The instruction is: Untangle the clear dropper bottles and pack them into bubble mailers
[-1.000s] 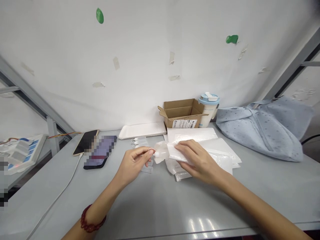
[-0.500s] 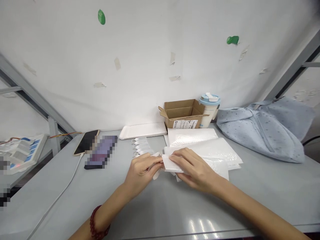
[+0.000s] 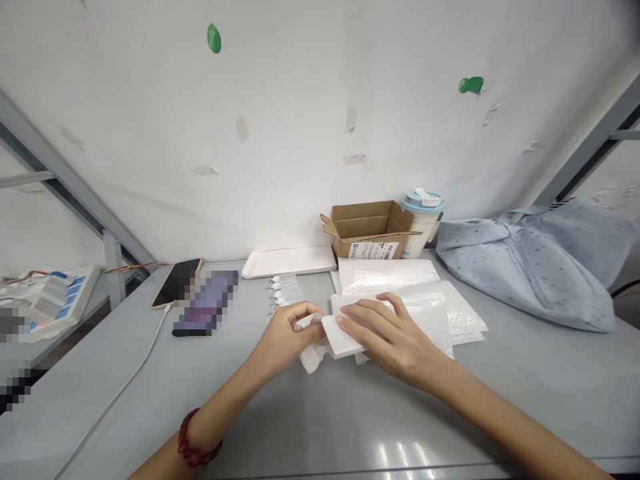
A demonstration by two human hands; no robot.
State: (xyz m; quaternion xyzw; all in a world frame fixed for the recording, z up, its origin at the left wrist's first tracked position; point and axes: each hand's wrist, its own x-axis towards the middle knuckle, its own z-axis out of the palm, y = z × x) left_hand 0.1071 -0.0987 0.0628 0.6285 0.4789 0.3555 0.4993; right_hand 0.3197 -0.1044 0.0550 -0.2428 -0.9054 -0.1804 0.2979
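Note:
My left hand (image 3: 287, 333) pinches the open end of a small white foam pouch (image 3: 336, 339) in the middle of the grey table (image 3: 320, 413). Fingers curl round its flap. My right hand (image 3: 387, 333) lies on top of the pouch with fingers pressed flat, holding it down. The pouch rests at the near left edge of a stack of white plastic bags (image 3: 425, 310). A row of small clear packets with white parts (image 3: 283, 290) lies just behind my left hand.
An open cardboard box (image 3: 367, 230) and a cup with a blue lid (image 3: 423, 220) stand by the wall. A white tray (image 3: 287, 261) lies left of them. Two phones (image 3: 193, 293) with a cable sit at left. A blue cloth bag (image 3: 535, 257) fills the right.
My left hand moved right from the small packets to the pouch and closed on its end. My right hand slid the pouch toward me and pressed it down.

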